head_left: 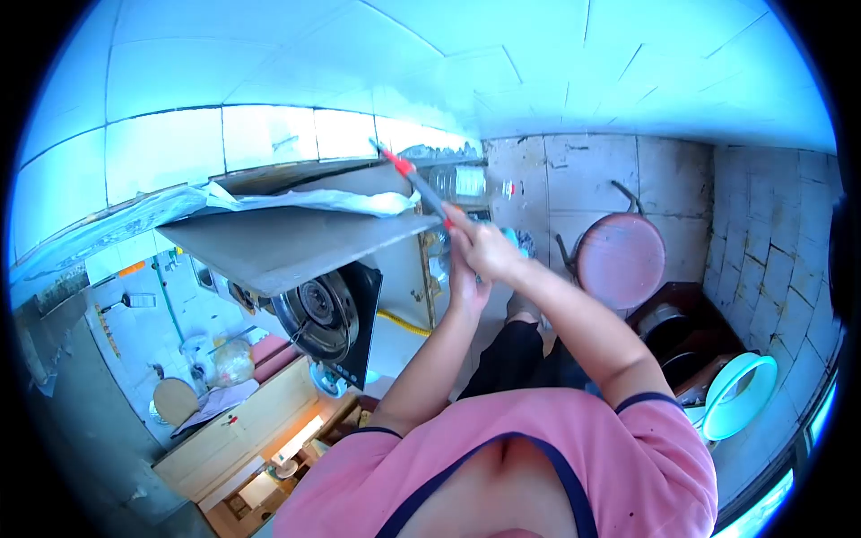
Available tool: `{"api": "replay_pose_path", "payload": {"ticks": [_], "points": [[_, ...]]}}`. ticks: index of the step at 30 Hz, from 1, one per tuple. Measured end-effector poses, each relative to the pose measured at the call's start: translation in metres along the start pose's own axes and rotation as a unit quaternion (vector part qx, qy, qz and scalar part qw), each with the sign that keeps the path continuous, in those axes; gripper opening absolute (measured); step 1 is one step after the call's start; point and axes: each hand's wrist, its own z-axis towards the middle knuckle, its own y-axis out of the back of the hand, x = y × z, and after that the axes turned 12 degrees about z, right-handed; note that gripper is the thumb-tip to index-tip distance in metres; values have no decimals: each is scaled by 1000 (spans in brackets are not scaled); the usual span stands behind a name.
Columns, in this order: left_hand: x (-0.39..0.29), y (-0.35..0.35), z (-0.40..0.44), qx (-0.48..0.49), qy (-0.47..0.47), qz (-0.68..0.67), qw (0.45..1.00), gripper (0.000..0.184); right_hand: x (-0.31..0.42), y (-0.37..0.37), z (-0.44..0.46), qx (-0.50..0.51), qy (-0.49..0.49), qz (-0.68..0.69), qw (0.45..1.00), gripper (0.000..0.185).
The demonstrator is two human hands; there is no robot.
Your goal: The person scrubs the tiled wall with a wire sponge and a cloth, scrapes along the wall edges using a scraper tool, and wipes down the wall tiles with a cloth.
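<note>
Both hands are together at the lower end of a red-and-grey stick [423, 186], up and to the right of the stove [316, 309]. The right hand [487, 249] is closed around the stick's end; the left hand [465, 280] is against the right, its fingers partly hidden, so I cannot tell whether it grips too. The stick slants up and left, its thin tip in front of the tiled wall [269, 139].

Between the stove and that wall is a grey board [296, 247] with a crumpled sheet [332, 203] along its far edge. Right of the stove are a yellow hose [404, 323], a clear bottle [469, 182] with a red cap, and farther off a round pink stool [621, 260] and a green basin [765, 381].
</note>
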Motion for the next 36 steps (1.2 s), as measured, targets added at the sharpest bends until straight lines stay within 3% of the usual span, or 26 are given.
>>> {"api": "replay_pose_path", "payload": {"ticks": [3, 4, 6, 7, 8, 10, 11, 13, 14, 17, 18, 21, 23, 26, 27, 28, 30, 32, 34, 36], "points": [[2, 14, 9, -24, 62, 16, 998, 55, 28, 13, 9, 35, -88, 75, 993, 48], [7, 21, 14, -23, 62, 19, 998, 55, 15, 0, 7, 13, -40, 37, 998, 48], [15, 30, 19, 42, -12, 10, 999, 56, 3, -2, -5, 36, -40, 56, 997, 49], [10, 27, 17, 34, 11, 13, 999, 43, 4, 0, -4, 36, -40, 57, 997, 49], [13, 32, 23, 34, 11, 13, 999, 43, 5, 2, -3, 48, -61, 72, 994, 49], [28, 45, 37, 48, 8, 19, 999, 56, -3, 1, -7, 59, -88, 87, 991, 50], [36, 48, 43, 52, 7, 20, 998, 60, -10, 0, -10, 53, -43, 32, 997, 51], [45, 45, 58, 143, -131, -52, 980, 53, -12, 3, -5, 46, 7, -22, 999, 52], [46, 52, 57, 140, -130, -48, 980, 53, -11, 4, -5, 47, -19, -16, 999, 52], [41, 60, 47, 47, 26, 2, 999, 45, -17, 3, -6, 55, -40, -6, 998, 51], [37, 53, 48, 48, 23, 1, 999, 45, -21, 4, -2, 62, -30, -6, 998, 51], [15, 23, 36, -76, 94, 58, 991, 62, -21, 8, 28, 44, -15, 12, 999, 54], [27, 37, 42, -49, 60, 55, 995, 63, -15, 16, 28, 64, -31, 19, 997, 56], [47, 61, 56, 55, 11, 62, 997, 61, -47, 4, 5, 30, 108, 16, 994, 55], [41, 52, 55, -1, 47, 64, 997, 61, -35, 14, 12, 73, 19, -6, 997, 56], [36, 43, 50, -61, 86, 67, 992, 61, -29, 21, 22, 72, 17, -4, 997, 56], [37, 44, 53, -57, 101, 65, 991, 62, -23, 31, 45, 70, -5, 8, 997, 55], [38, 45, 60, -48, 114, 64, 990, 63, -36, 32, 30, 42, 44, 18, 998, 53], [47, 51, 57, -53, 88, 28, 994, 58, -40, 35, 12, 126, 2, -16, 992, 52], [49, 49, 63, -77, 101, 23, 992, 54, -38, 43, 23, 118, 8, 10, 993, 52]]}}
